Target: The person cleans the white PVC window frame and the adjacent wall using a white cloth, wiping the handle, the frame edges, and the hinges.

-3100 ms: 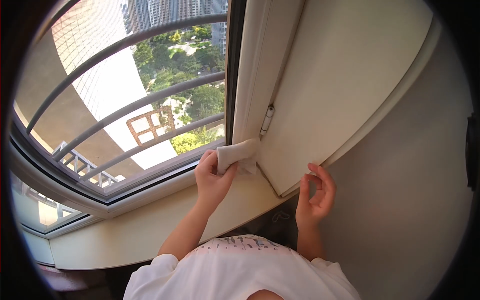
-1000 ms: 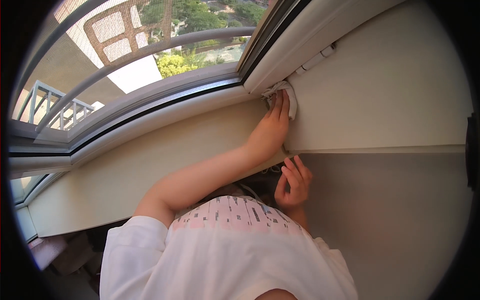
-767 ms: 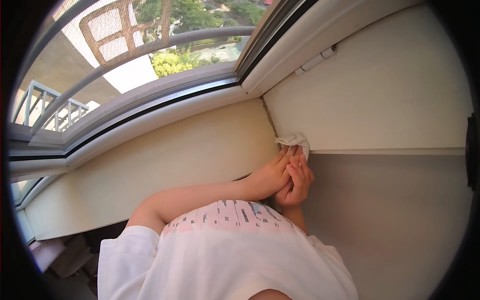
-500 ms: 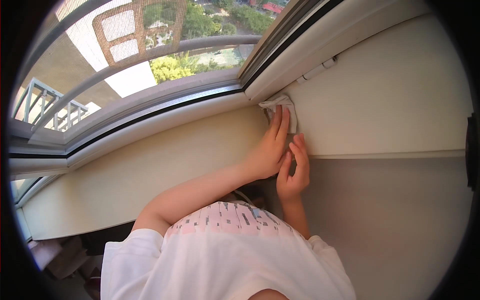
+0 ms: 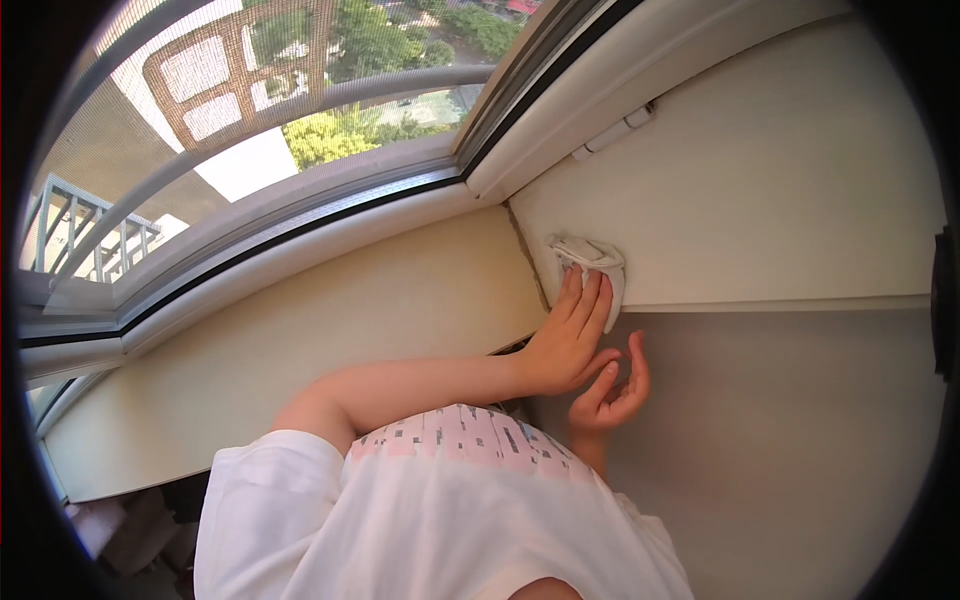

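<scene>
A folded white cloth point(image 5: 588, 250) lies against the cream sill's right-hand section point(image 5: 760, 190), near the dark corner seam and its lower edge. My left hand point(image 5: 567, 345) presses it down with fingers stretched together over it, the fingertips partly in its folds. Just below and to the right, my right hand point(image 5: 615, 395) hovers in front of the grey panel, thumb and fingers apart and loosely curled. It holds nothing.
A long cream ledge point(image 5: 330, 330) runs left under the window frame point(image 5: 300, 225), whose mesh screen shows bars and greenery outside. A small white cylindrical fitting point(image 5: 615, 132) sits along the frame's right part. A smooth grey panel point(image 5: 780, 430) drops below the right section.
My left hand has drawn the cloth from the frame corner toward me and slightly right. My right hand has shifted a little down and right, its fingers spreading.
</scene>
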Tool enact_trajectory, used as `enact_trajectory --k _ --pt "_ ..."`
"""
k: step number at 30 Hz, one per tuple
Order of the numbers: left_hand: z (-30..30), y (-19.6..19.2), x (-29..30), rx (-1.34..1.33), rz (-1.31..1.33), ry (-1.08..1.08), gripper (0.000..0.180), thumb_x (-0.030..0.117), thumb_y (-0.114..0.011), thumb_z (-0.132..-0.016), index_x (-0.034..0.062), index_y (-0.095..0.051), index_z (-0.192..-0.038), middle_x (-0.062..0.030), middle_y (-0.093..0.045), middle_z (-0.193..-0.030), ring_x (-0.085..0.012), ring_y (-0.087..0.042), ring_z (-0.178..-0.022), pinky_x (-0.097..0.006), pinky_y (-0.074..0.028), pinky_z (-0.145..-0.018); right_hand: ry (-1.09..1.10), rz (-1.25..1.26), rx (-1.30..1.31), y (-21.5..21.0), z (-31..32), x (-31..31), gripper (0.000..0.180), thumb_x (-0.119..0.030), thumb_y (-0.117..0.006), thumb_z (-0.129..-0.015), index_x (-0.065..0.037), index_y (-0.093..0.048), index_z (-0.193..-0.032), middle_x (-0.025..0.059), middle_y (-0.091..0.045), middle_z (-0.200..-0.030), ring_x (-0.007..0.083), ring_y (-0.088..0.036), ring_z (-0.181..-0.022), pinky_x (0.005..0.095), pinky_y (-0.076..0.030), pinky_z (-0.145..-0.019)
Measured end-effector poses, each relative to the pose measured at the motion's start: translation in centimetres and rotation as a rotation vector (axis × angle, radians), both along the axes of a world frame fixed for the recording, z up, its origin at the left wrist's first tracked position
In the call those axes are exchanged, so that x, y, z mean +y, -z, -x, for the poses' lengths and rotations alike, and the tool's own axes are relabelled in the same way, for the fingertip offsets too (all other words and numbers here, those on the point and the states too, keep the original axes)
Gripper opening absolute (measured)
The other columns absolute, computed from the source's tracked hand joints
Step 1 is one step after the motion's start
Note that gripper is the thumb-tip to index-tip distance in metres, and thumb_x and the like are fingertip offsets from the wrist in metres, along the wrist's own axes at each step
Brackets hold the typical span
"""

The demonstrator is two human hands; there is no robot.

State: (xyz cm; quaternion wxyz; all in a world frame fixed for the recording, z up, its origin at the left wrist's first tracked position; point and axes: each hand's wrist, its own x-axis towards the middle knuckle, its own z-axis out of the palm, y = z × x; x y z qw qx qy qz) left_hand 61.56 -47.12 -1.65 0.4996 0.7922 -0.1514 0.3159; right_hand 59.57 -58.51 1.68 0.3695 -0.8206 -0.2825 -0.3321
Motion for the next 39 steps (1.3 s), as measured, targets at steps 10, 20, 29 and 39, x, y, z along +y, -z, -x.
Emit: enact_trajectory --k 10,20,29,39 --pt "-6.7 -3.7 2.7 0.011 0.329 -0.220 0.109 0.055 -0.058 -0.092 -0.0160 -0.001 -0.152 -0.0420 0.000 -0.157 -0.0656 0.001 -0.142 -0.069 -0.005 -0.115 0.013 0.028 0.017 -1.0 1.6 -1.7 0.036 0.007 -0.052 -0.095 0.006 -0.045 -0.131 0.0292 -0.057 -0.133 0.0396 -0.060 -0.121 0.0432 -0.052 -0.095" --pt "-1.1 1.0 -2.4 -0.166 -0.033 -0.086 0.109 0.069 -0.054 -0.089 -0.0118 -0.018 -0.152 -0.0420 -0.015 -0.152 -0.0674 -0.013 -0.137 -0.075 -0.009 -0.111 0.077 -0.039 0.181 1.3 4.4 -4.2 0.032 0.005 -0.048 -0.098 0.006 -0.046 -0.130 0.0291 -0.058 -0.131 0.0380 -0.065 -0.112 0.0401 -0.054 -0.085" --pt "-5.2 -4.3 1.3 -0.294 0.018 -0.174 0.109 0.074 -0.047 -0.089 -0.0075 -0.017 -0.155 -0.0379 -0.009 -0.159 -0.0651 -0.015 -0.139 -0.075 -0.008 -0.110 0.123 -0.068 -0.025 -1.6 2.9 -2.8 0.035 0.006 -0.050 -0.096 0.006 -0.045 -0.131 0.0293 -0.059 -0.130 0.0382 -0.066 -0.110 0.0382 -0.055 -0.081" --pt "-4.9 -2.0 1.1 -0.261 0.036 -0.118 0.108 0.073 -0.042 -0.092 -0.0118 -0.017 -0.153 -0.0368 -0.009 -0.160 -0.0574 -0.009 -0.147 -0.070 -0.002 -0.114 0.099 -0.023 0.064 -1.6 4.0 -1.6 0.032 0.008 -0.053 -0.095 0.005 -0.050 -0.126 0.0274 -0.061 -0.127 0.0361 -0.067 -0.108 0.0356 -0.058 -0.078"
